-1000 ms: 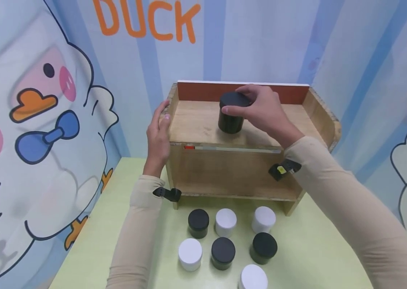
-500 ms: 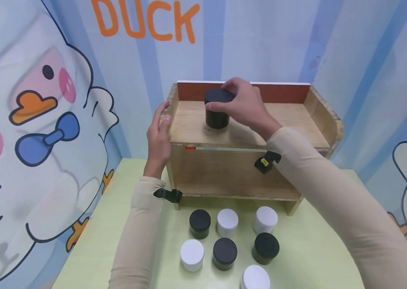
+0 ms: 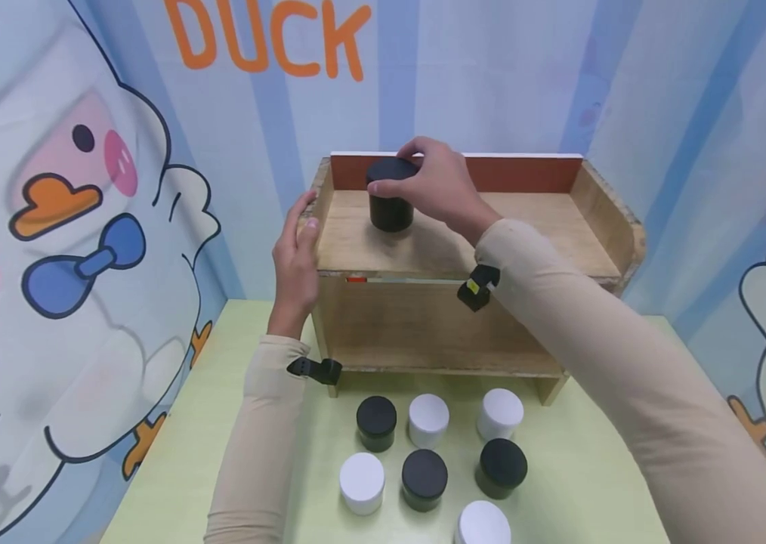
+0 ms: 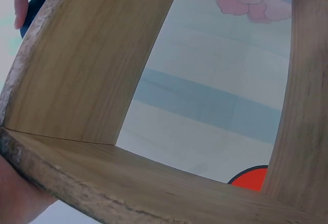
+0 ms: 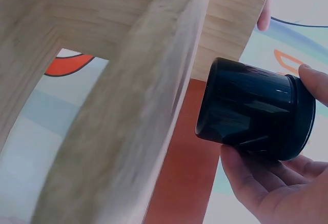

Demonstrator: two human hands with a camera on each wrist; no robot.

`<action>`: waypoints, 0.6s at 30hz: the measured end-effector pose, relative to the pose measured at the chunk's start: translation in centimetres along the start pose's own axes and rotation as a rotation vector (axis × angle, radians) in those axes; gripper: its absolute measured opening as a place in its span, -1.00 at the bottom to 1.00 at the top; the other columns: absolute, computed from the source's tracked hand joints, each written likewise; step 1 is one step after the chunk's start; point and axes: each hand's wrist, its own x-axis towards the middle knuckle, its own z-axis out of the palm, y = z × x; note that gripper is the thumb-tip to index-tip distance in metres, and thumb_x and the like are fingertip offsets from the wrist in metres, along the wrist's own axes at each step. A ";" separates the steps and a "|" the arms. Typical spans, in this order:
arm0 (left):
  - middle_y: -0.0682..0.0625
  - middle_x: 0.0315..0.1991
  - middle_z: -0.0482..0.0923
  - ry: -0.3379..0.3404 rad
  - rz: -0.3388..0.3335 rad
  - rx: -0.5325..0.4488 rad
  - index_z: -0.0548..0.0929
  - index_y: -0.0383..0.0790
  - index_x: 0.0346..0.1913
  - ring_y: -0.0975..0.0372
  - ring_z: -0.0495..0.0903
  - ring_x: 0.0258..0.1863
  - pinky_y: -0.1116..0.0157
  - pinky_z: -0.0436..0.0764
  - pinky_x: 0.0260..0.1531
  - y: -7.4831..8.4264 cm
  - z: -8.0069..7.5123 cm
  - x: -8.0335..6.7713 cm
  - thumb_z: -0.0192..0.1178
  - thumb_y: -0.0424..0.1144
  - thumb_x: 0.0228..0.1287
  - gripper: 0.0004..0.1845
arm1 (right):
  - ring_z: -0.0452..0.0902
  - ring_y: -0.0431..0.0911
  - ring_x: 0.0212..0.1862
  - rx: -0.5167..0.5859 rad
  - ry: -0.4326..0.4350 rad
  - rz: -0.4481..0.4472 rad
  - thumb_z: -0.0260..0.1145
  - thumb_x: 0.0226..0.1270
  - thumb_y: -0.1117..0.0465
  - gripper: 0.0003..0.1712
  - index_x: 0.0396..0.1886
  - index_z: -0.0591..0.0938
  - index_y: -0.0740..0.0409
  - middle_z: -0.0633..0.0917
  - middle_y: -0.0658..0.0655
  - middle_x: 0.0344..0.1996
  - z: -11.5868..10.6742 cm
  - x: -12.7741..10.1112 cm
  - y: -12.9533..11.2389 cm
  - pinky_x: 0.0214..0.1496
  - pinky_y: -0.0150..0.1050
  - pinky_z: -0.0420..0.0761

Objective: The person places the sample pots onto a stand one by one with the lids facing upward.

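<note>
Since a second ago I see my right hand (image 3: 440, 185) has carried the black jar (image 3: 390, 200) leftward along the top of the wooden shelf (image 3: 560, 227), from near its middle to the left part, close to the red back board (image 3: 526, 172). The camera has tipped slightly, so the jars below sit a little lower in view. My left hand (image 3: 296, 257) has stayed on the shelf's left edge, fingers (image 3: 303, 211) lying straight against the wood. My right fingers are curled round the jar's lid, thumb in front; the jar's base is at the shelf top, though I cannot tell whether it touches.

The shelf stands on a pale green bench (image 3: 172, 453). Behind it hangs a blue striped backdrop with a cartoon duck (image 3: 63, 227) and orange letters.

In front of the shelf stand seven more jars (image 3: 427, 419), black and white; the nearest white one (image 3: 481, 523) is cut off by the frame's bottom edge. The left wrist view shows mostly wood.
</note>
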 end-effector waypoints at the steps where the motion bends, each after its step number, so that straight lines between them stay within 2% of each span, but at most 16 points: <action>1: 0.06 0.55 0.24 -0.003 -0.006 0.001 0.28 0.03 0.52 0.14 0.17 0.56 -0.04 0.15 0.53 0.3 0.0 -0.1 -0.21 -0.13 0.55 -0.47 | 0.50 -0.07 0.20 0.007 0.001 0.001 0.50 0.12 -0.15 -0.20 0.30 0.48 0.05 0.57 0.14 0.31 0.1 0.1 -0.1 0.22 -0.17 0.54; 4: -0.01 0.56 0.22 -0.007 -0.011 -0.002 0.26 -0.06 0.53 0.10 0.15 0.57 -0.06 0.12 0.54 1.4 0.0 -0.6 -0.23 -0.17 0.55 -0.46 | 0.49 -0.07 0.18 0.030 0.002 0.016 0.51 0.12 -0.14 -0.20 0.31 0.48 0.07 0.56 0.13 0.31 0.4 0.6 -0.2 0.21 -0.19 0.54; 6: 0.00 0.56 0.22 -0.008 -0.015 -0.001 0.26 -0.05 0.53 0.10 0.15 0.57 -0.06 0.13 0.54 1.4 0.0 -0.6 -0.23 -0.16 0.55 -0.46 | 0.47 -0.08 0.18 0.034 -0.001 0.038 0.51 0.12 -0.13 -0.19 0.32 0.48 0.08 0.56 0.12 0.31 0.5 0.8 -0.3 0.23 -0.20 0.53; 13: 0.18 0.54 0.23 -0.006 -0.014 0.012 0.27 0.21 0.51 0.21 0.18 0.55 -0.05 0.20 0.51 -0.9 0.1 -0.1 -0.20 -0.02 0.55 -0.48 | 0.50 -0.07 0.18 0.021 -0.003 0.064 0.51 0.12 -0.13 -0.17 0.33 0.47 0.08 0.55 0.14 0.33 1.1 1.5 -0.4 0.23 -0.20 0.54; 18: 0.16 0.54 0.23 -0.009 0.009 0.011 0.28 0.21 0.51 0.18 0.22 0.52 -0.07 0.23 0.49 -1.1 0.1 0.2 -0.20 -0.01 0.55 -0.48 | 0.51 -0.06 0.18 0.027 0.005 0.057 0.50 0.13 -0.13 -0.18 0.33 0.47 0.10 0.54 0.14 0.33 1.2 1.9 -0.7 0.23 -0.19 0.55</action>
